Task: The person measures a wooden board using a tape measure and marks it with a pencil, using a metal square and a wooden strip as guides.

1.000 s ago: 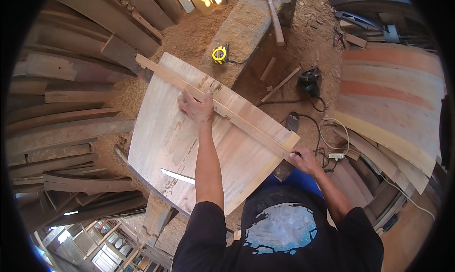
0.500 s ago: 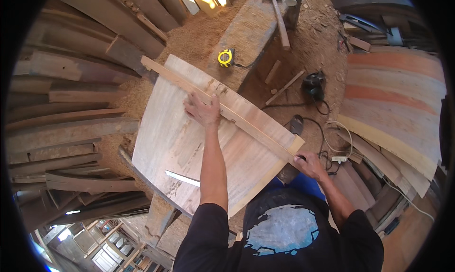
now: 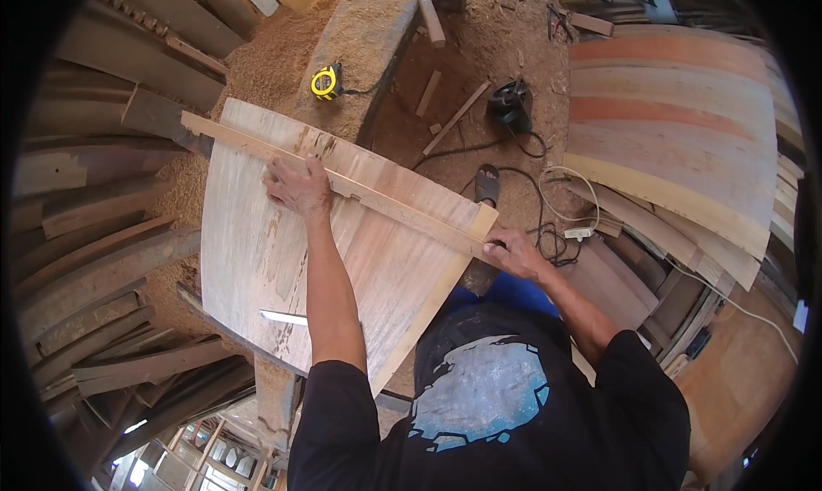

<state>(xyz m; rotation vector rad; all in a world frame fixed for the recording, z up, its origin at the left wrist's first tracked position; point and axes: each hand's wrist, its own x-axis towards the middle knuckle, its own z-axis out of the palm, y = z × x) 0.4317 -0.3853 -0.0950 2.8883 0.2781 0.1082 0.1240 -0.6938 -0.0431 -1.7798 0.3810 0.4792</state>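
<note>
A large pale wooden panel point(image 3: 377, 277) made of joined boards lies at a slant before me. Across it runs a long, narrow wooden strip point(image 3: 394, 207), its far end jutting past the panel's left edge. My left hand point(image 3: 297, 189) rests on the strip and panel with fingers spread, pressing down. Closed at the strip's near right end, my right hand point(image 3: 514, 254) has a small dark thing at its fingertips that I cannot make out. A shiny flat metal blade point(image 3: 282, 318) lies on the panel, partly hidden by my left forearm.
On the sawdust-covered beam point(image 3: 342, 41) sit a yellow tape measure point(image 3: 325, 82) and a wooden tool handle point(image 3: 428, 11). A dark corded power tool point(image 3: 509, 104) stands on the floor. Another curved panel point(image 3: 668, 123) lies right; stacked planks point(image 3: 111, 217) line the left. Cables trail near a sandalled foot point(image 3: 487, 184).
The whole view has shifted, so the panel, strip and hands now appear farther left and higher. Both hands keep about the same places on the strip.
</note>
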